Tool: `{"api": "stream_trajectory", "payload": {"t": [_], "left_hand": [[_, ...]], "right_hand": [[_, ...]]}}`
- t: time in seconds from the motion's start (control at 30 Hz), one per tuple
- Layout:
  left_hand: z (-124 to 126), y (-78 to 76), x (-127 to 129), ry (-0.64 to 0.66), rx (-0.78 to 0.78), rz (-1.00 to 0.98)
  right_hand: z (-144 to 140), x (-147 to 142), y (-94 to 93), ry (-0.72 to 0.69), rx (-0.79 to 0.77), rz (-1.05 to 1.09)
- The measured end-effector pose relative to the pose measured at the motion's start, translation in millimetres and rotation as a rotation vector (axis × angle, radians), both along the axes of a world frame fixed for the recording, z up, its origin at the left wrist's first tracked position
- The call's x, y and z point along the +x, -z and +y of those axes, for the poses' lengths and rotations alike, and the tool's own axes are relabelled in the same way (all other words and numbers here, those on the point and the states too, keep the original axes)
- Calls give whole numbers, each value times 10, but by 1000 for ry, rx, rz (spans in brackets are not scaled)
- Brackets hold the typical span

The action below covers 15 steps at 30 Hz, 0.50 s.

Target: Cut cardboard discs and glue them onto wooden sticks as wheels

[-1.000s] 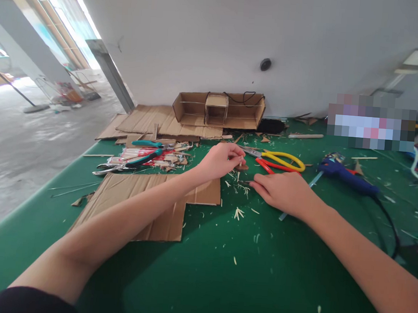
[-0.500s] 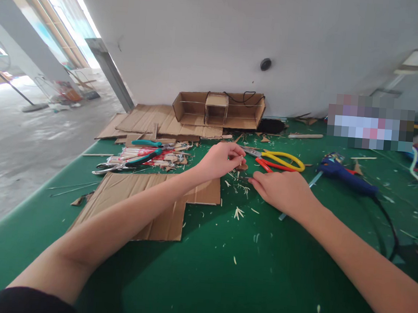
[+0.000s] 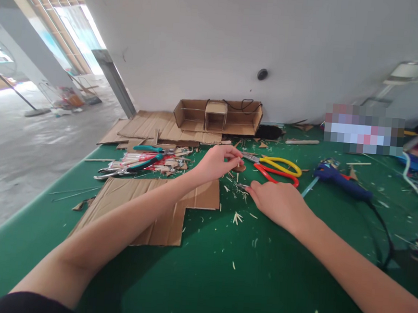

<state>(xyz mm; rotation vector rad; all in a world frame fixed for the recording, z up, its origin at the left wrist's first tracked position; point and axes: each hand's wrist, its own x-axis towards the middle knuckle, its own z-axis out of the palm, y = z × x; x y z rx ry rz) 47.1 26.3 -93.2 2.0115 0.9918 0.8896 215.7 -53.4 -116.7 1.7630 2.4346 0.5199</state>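
Note:
My left hand [image 3: 220, 165] is closed in a pinch above the green table, with a short thin pale wooden stick [image 3: 239, 162] between thumb and fingertips. A small brown piece [image 3: 241, 168] shows just under those fingertips; I cannot tell whether it is held. My right hand [image 3: 281, 201] is closed round a small knife, mostly hidden by the fingers, with its metal blade tip [image 3: 242, 186] pointing left. The blade is below the stick and apart from it. Pale wood shavings [image 3: 238, 218] lie beneath and in front of both hands.
Scissors [image 3: 280, 167] with yellow and red handles lie behind my right hand. A blue glue gun [image 3: 342, 180] rests to the right. On the left are cardboard sheets [image 3: 160, 230] and teal-handled pliers [image 3: 145, 162]. A cardboard box [image 3: 194, 116] stands against the wall.
My right hand and the knife have moved slightly toward me, away from the stick, uncovering more of the red scissor handle. My left hand keeps its pinch. The camera view has shifted a little.

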Motion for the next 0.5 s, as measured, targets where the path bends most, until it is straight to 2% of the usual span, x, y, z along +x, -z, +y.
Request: {"api": "stream_trajectory", "payload": {"t": [0.27,0.5], "left_hand": [[70,92,-6,-65,32,55],[63,109,-12,-80,93,69]], "right_hand": [[-4,38,-51,16,94,25],[43,51,-62,39,153,60]]}}
